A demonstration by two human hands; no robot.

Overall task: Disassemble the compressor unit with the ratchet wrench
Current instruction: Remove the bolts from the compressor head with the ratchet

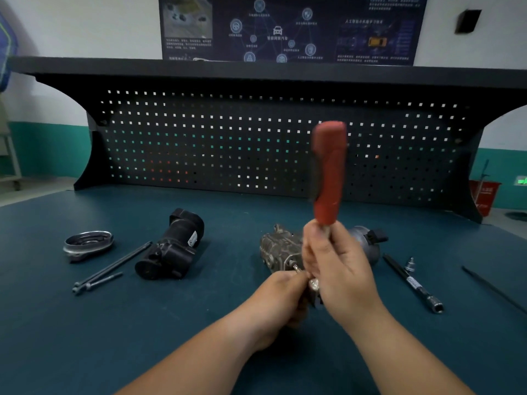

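Compressor unit [281, 248] | half behind right hand [339, 269] | ratchet wrench [328, 172] head likely hidden

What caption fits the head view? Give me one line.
The right hand holds the red-handled ratchet wrench upright while the left hand grips its head at the compressor unit on the bench.

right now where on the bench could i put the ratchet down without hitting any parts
Bare mat lies between the black cylindrical housing and the compressor body, also in the strip below the pegboard. Right of the compressor is crowded: extension bar, small socket, thin rod. Far left holds the long bolts and metal cover.
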